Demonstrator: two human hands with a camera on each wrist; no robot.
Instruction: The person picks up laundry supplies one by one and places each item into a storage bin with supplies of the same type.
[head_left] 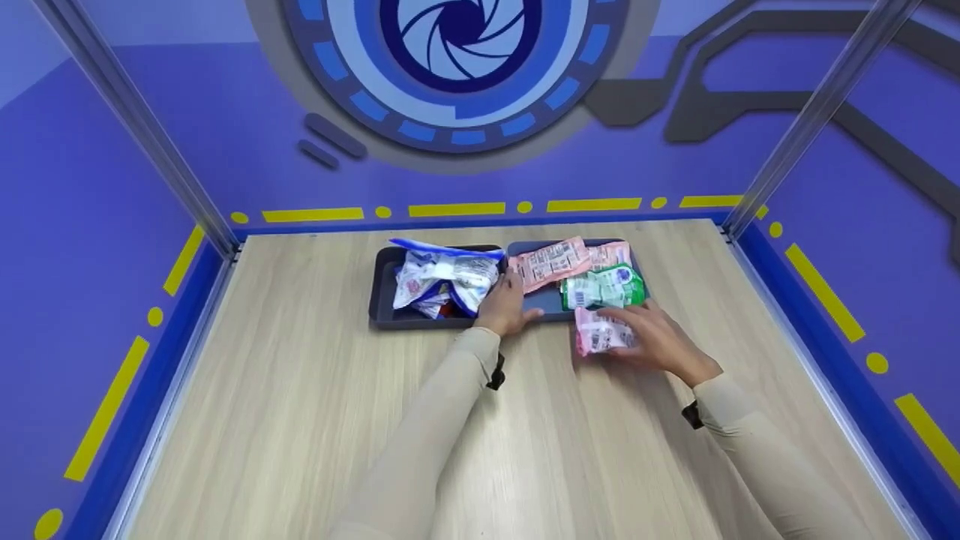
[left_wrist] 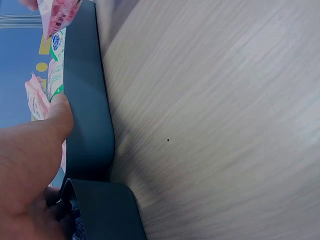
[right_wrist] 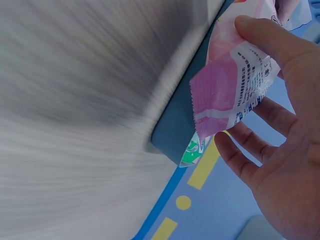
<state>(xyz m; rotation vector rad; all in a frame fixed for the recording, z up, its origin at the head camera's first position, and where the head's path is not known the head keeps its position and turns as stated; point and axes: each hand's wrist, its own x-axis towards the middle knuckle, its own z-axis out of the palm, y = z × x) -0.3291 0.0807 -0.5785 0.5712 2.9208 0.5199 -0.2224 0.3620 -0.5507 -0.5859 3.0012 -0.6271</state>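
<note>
My right hand [head_left: 660,341] holds a pink-and-white snack packet [head_left: 600,332] between thumb and fingers, close over the front rim of the right tray [head_left: 555,316]. In the right wrist view, the packet's crimped pink end [right_wrist: 215,97] points away from the palm. My left hand [head_left: 504,306] rests where the two trays meet. Its thumb [left_wrist: 61,112] lies at the right tray's front rim, while its other fingers are partly hidden by the left tray's corner. Inside the right tray are a pink packet [head_left: 551,262], another pink packet [head_left: 611,254] behind, and a green-and-white packet [head_left: 604,286].
The dark left tray [head_left: 382,304] stands beside the right one and holds a large white-and-blue bag [head_left: 450,274] with a smaller packet [head_left: 431,304] below it. Both stand on a wooden table [head_left: 300,405]. Blue-purple panels [head_left: 480,184] enclose the back and sides.
</note>
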